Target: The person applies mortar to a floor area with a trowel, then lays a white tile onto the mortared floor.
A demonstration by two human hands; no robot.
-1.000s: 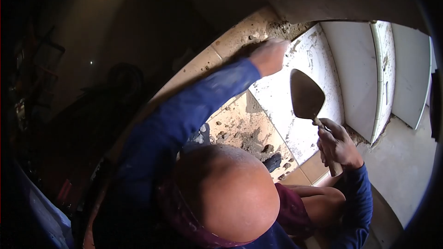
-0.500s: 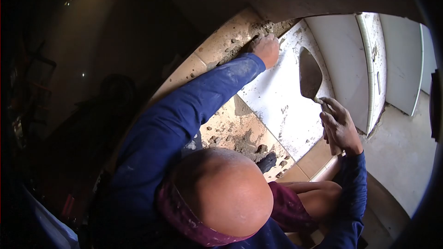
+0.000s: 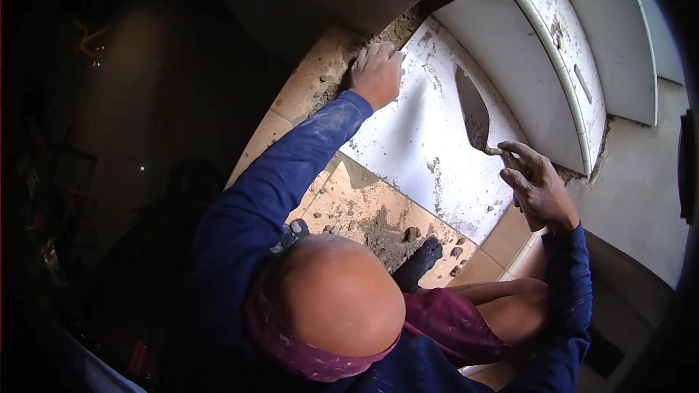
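Note:
My left hand rests at the upper left edge of a large white tile. Its fingers curl down over the mortar along that edge, and their tips are hidden. My right hand is wrapped around the handle of a trowel. The trowel's blade points up and away over the tile's right part, tilted so its face looks narrow. Smears and specks of mortar dot the tile. A strip of rough grey mortar runs between the tile and the dark wall.
White-faced steps rise at the right. Beige tiles border the white tile. Loose mortar and small lumps lie near my dark-shod feet. Grey floor is at the right; the left side is very dark.
The view has shifted, so the tile and steps appear further left. The trowel blade has turned and looks narrower. My left hand stays at the tile's edge, its back now more visible.

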